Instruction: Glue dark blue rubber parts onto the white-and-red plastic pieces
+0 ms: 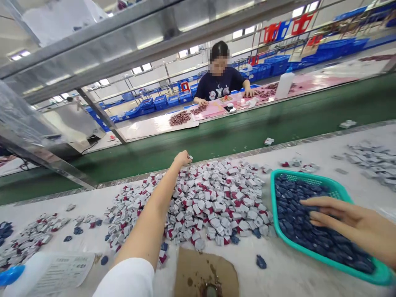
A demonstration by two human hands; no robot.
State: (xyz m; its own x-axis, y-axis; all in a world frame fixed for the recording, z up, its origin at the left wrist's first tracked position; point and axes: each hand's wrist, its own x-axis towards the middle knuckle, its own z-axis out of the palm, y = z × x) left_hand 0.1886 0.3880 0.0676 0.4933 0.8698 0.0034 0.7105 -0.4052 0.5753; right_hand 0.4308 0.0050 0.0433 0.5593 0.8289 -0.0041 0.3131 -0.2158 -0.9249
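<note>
Dark blue pieces (297, 214): light-looking, best taken by opposite sides

Dark blue pieces are heaped in a green basket (273, 198), which is set on the desk (266, 284) to the right of a broad pile of grey-and-maroon pieces (213, 202). The basket is overhung by the right grip (349, 218), whose thumb and forefinger are held apart; whether any blue piece is touched by the fingertips cannot be told. A small pale piece (190, 157) appears to be pinched by the left grip (182, 158) at the far edge of the pile, beside the green belt (247, 134).

By their look, the blue pieces may be judged light and fairly stiff, so little force should be needed. A faint sheen is seen on them, and some slipping might be expected where only a smooth face is pressed. They are best taken singly from the top of the heap, by opposite sides, since neighbours could be dragged along. Among the grey-and-maroon pieces, blocky shapes are shown, and a steady pinch should be given by their flat sides.
</note>
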